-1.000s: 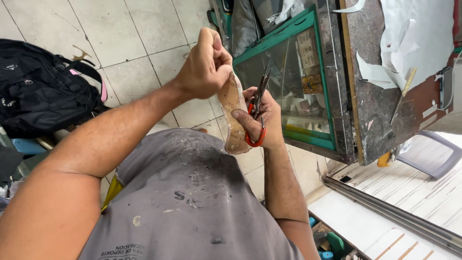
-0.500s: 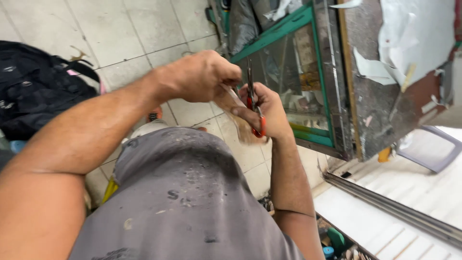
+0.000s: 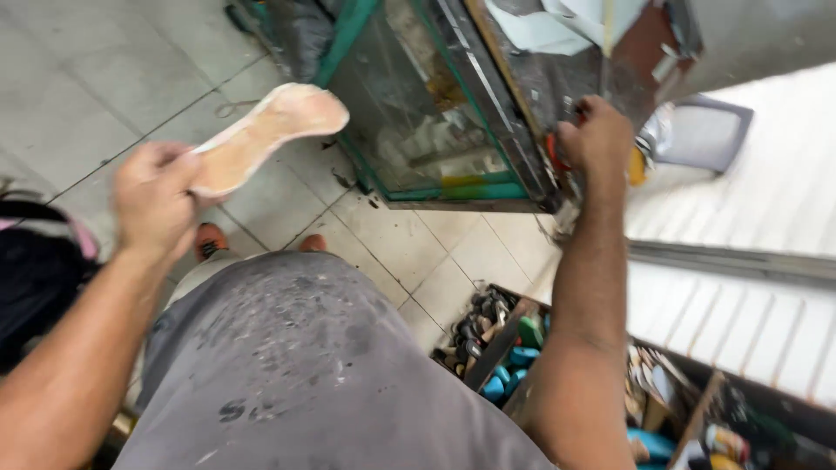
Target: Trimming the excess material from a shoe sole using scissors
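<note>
My left hand grips one end of a tan, foot-shaped insole and holds it out over the tiled floor, its wide end pointing up and right. My right hand is off to the right, closed at the edge of a cluttered worktop. A bit of red scissor handle shows at its palm; the blades are hidden. The two hands are far apart. My grey, stained shirt fills the lower middle.
A glass-fronted cabinet with a green frame stands under the worktop. A black backpack lies at the left. An open box of tools and blue containers sits on the floor below my right arm. A grey seat is at the right.
The hands were together, scissors at the insole. Now they have parted: the left swung left with the insole and the right moved right to the worktop edge with the scissors.
</note>
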